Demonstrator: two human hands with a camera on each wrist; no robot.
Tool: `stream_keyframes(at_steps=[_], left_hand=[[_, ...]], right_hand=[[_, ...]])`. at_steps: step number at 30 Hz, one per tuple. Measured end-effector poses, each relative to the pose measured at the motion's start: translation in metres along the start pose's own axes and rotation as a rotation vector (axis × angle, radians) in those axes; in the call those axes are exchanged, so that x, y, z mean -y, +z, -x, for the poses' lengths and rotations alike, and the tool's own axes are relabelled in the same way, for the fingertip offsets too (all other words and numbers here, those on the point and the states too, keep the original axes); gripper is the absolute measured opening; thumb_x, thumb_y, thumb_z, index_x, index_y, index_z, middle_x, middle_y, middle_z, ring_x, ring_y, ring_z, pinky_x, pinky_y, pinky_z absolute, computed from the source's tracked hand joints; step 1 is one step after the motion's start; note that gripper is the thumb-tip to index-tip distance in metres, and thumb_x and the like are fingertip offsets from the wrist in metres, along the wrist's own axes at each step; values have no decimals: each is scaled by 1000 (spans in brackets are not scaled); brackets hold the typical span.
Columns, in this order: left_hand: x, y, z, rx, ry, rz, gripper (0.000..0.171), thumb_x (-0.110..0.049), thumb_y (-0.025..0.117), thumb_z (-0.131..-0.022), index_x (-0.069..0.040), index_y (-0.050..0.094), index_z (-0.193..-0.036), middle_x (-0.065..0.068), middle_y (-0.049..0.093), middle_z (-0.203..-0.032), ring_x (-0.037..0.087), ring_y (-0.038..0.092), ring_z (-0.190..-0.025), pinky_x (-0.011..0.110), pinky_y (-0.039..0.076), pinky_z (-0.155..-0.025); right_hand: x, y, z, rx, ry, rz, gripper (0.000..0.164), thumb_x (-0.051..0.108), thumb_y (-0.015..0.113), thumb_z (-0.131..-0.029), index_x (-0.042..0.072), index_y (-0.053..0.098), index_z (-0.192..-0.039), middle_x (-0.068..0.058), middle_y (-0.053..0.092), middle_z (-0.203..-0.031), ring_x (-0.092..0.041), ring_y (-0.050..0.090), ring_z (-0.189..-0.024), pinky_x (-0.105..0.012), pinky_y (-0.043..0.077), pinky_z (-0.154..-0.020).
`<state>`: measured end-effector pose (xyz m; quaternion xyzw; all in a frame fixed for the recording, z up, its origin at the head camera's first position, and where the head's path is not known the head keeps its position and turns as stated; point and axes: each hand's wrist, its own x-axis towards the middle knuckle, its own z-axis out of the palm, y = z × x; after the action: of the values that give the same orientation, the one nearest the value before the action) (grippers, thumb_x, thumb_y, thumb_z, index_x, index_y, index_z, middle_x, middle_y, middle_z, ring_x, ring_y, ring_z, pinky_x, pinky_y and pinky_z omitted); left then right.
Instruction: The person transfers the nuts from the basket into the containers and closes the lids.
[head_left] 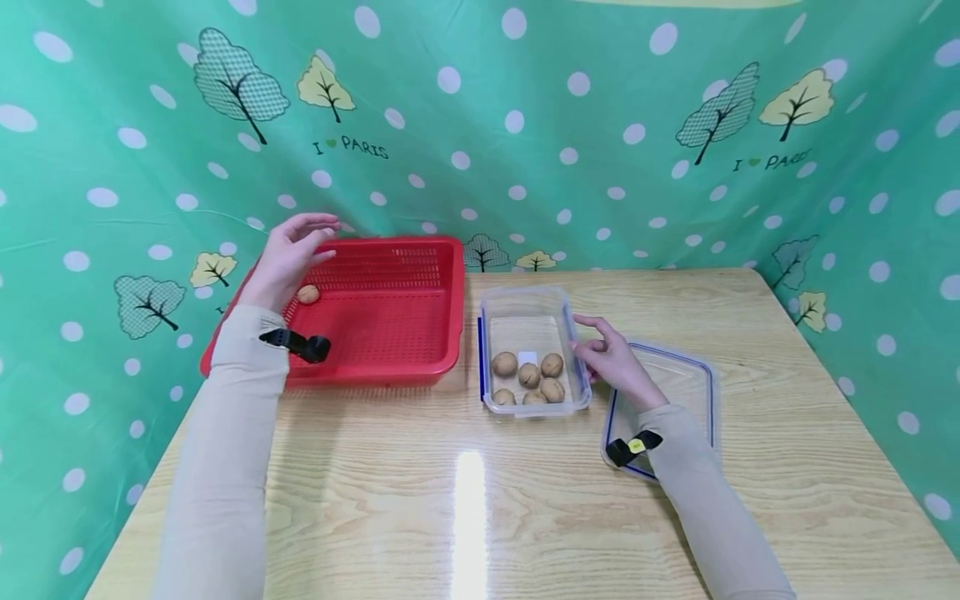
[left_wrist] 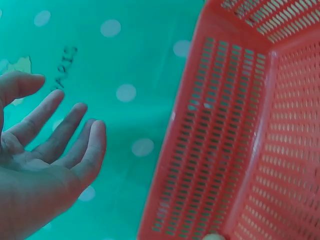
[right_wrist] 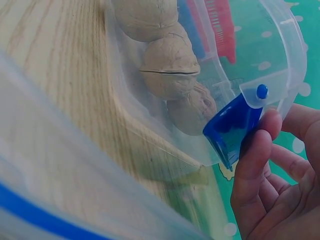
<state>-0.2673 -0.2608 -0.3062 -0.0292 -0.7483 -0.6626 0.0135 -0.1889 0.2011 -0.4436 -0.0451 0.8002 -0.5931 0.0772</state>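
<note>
My left hand (head_left: 288,258) hovers over the left end of a red plastic basket (head_left: 450,333), fingers spread and loosely bent, with nothing in it. Below its wrist lies a single walnut (head_left: 307,294) in the basket. In the left wrist view that hand (left_wrist: 55,145) is apart from the basket wall (left_wrist: 210,140). At the clear plastic container (head_left: 536,411), my right hand (head_left: 611,362) pinches the right side, thumb and fingers at the blue latch (right_wrist: 235,127) in the right wrist view. Several walnuts (head_left: 529,375) lie in the container's near half, beside a small white square (head_left: 528,358).
A clear lid with a blue seal (head_left: 678,375) lies on the wooden table (head_left: 382,483), under the right forearm. Behind the table hangs a green dotted cloth (head_left: 480,125). The basket stands just left of the container.
</note>
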Motion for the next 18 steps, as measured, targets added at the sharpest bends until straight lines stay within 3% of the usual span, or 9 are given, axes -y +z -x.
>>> stream_keyframes(at_steps=[8, 15, 18], left_hand=[[19, -13, -5, -51, -38, 33, 43, -18, 56, -99, -1, 47, -137, 8, 49, -130, 11, 48, -112, 38, 35, -105], [34, -23, -8, -104, -43, 31, 42, -18, 54, -99, -3, 46, -137, -2, 51, -122, 9, 45, -110, 22, 40, -83], [39, -25, -10, -131, -85, 9, 47, -20, 54, -99, -7, 42, -142, 1, 47, -130, 10, 42, -113, 23, 37, -87]], right_hand=[[1, 1, 0, -1, 13, 8, 53, 13, 59, -97, 12, 38, -146, -9, 57, -71, -14, 50, -53, -29, 47, -49], [0, 0, 0, 3, 0, 3, 54, 14, 59, -97, 10, 38, -146, -10, 60, -75, -14, 51, -54, -29, 47, -48], [0, 0, -1, 2, 0, 5, 54, 14, 60, -97, 11, 38, -146, -10, 61, -76, -14, 51, -54, -29, 47, -49]])
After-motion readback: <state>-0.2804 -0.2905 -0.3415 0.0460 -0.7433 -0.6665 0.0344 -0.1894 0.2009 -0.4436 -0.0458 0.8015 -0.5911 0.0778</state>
